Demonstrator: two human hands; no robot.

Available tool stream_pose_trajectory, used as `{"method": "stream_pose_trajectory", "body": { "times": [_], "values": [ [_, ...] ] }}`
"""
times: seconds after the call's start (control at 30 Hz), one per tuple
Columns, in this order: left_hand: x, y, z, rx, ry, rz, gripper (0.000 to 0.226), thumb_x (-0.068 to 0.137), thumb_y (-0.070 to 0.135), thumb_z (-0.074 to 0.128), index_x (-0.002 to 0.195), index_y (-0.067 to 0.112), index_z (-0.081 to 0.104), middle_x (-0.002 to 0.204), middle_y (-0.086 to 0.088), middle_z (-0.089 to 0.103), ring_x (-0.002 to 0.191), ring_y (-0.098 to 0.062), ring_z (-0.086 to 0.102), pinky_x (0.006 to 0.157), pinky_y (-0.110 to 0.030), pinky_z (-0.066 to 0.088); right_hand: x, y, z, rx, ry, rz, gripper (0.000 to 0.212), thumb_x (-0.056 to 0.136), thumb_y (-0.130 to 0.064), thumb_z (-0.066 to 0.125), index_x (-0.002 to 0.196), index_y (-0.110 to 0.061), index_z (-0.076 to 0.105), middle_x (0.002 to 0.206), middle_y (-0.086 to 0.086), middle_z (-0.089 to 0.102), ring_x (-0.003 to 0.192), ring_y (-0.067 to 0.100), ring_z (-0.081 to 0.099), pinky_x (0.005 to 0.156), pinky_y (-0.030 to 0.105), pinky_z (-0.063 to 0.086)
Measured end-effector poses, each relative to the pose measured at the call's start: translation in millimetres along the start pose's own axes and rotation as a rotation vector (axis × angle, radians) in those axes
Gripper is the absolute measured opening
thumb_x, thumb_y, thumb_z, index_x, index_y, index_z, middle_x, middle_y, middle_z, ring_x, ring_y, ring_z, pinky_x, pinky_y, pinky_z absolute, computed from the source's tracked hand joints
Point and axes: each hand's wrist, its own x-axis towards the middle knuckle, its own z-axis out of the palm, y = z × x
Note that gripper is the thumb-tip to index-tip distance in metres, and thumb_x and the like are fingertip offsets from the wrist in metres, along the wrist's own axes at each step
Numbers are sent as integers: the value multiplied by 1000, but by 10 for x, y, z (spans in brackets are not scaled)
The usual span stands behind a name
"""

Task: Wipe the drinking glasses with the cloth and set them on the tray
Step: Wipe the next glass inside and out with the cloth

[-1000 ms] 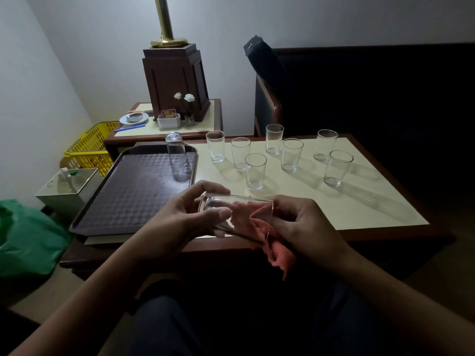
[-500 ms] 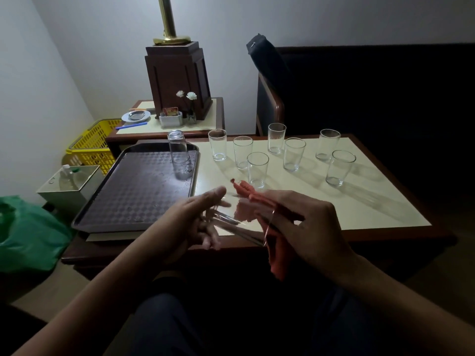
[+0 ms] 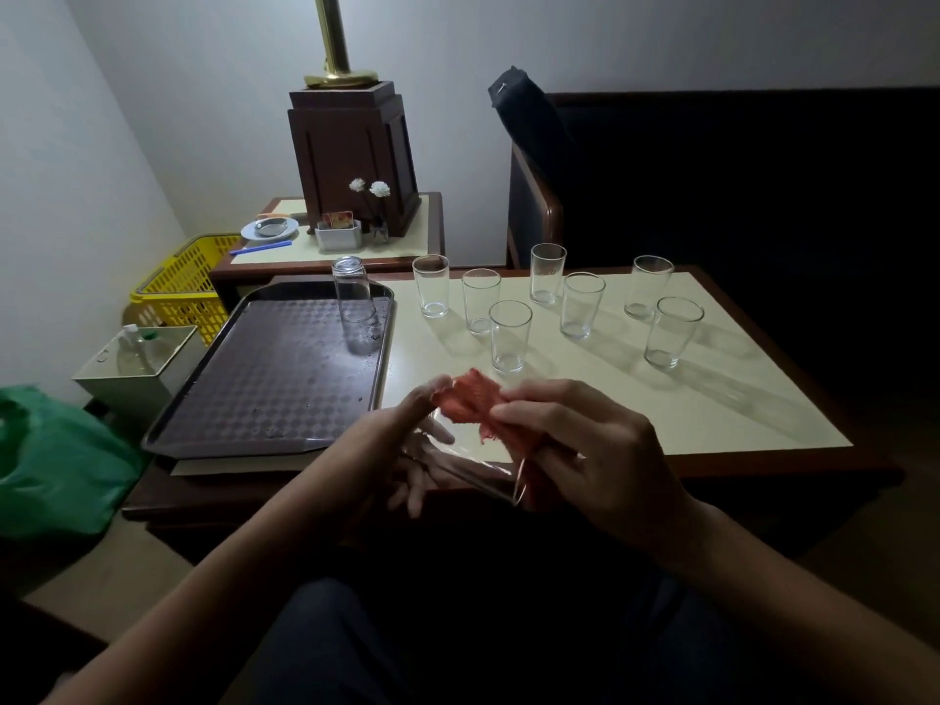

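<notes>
My left hand [image 3: 407, 445] holds a clear drinking glass [image 3: 470, 463] on its side above the table's front edge. My right hand [image 3: 585, 445] grips a red cloth [image 3: 470, 402] that is draped over the top of this glass. On the dark patterned tray [image 3: 254, 394] at the left, one glass [image 3: 353, 302] stands upside down near the far right corner. Several more glasses stand upright on the cream table top, the nearest one [image 3: 509, 335] just beyond my hands.
The low table [image 3: 712, 409] has a wooden rim. Behind it stands a side table with a lamp base [image 3: 351, 155], a dish and small flowers. A yellow basket [image 3: 185, 287], a white box [image 3: 137, 366] and a green bag [image 3: 56, 460] lie at the left. A dark sofa fills the right.
The cloth has come out of the glass's mouth and now lies bunched on top of the glass. Both hands have lifted slightly toward the table.
</notes>
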Motion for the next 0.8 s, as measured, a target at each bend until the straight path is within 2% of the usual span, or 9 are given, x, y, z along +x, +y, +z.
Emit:
{"method": "stream_pose_trajectory", "body": {
  "times": [0.07,0.17,0.27,0.37,0.47,0.53,0.63,0.7,0.8],
  "values": [
    [18,-33,-12,-74,-25,17,76,84,64,57,118,-5,56,87,-23,70,53,-27,62,45,-26,45,-14,1,32,43,4,92,31,90,-9,85,121,-13,78,121,-2,76,113,11,72,92,30,60],
    [31,-41,-82,-272,-141,132,52,88,26,58,136,6,55,128,-25,66,85,-37,64,69,-36,59,-1,-55,58,223,15,481,26,89,-30,85,114,-29,78,104,-15,79,97,5,75,80,34,63],
    [10,-29,-90,-270,-187,200,52,89,17,63,139,5,54,130,-21,67,78,-30,67,65,-30,58,14,-18,51,349,28,678,24,87,-34,85,110,-33,78,99,-15,80,94,4,76,84,39,64],
    [-20,22,-45,-126,-70,158,57,88,45,69,126,5,56,104,-21,74,54,-22,59,44,-22,43,4,-82,46,272,41,584,24,90,-36,85,111,-29,76,98,-14,79,89,6,75,78,34,63],
    [-8,-5,-12,-17,-13,65,61,94,67,57,121,12,55,86,-24,71,45,-23,56,41,-24,35,-10,-150,83,97,74,369,27,89,-28,88,111,-21,75,99,-14,76,87,3,70,71,18,56],
    [2,-27,5,-68,-58,67,52,96,57,57,122,12,55,97,-27,67,60,-30,63,49,-29,45,-2,-132,89,131,57,414,26,89,-33,85,109,-21,74,98,-14,76,86,3,71,69,12,52],
    [21,-50,-17,-305,-195,150,54,85,17,52,139,8,52,128,-26,62,88,-40,66,70,-36,57,4,-40,64,289,27,659,24,86,-37,86,105,-28,73,95,-10,78,86,0,75,70,14,55],
    [24,-40,-28,-321,-200,207,55,86,11,55,140,7,55,125,-21,68,82,-34,68,70,-32,57,-4,-22,39,346,6,702,34,80,-30,92,106,-30,72,97,-12,79,90,0,76,73,19,58],
    [17,-29,-1,-261,-95,191,49,87,25,67,130,1,62,110,-16,74,73,-22,65,65,-26,54,-10,-62,27,263,13,559,39,84,-24,91,117,-25,70,106,-14,79,99,0,75,80,27,63]
  ]
}}
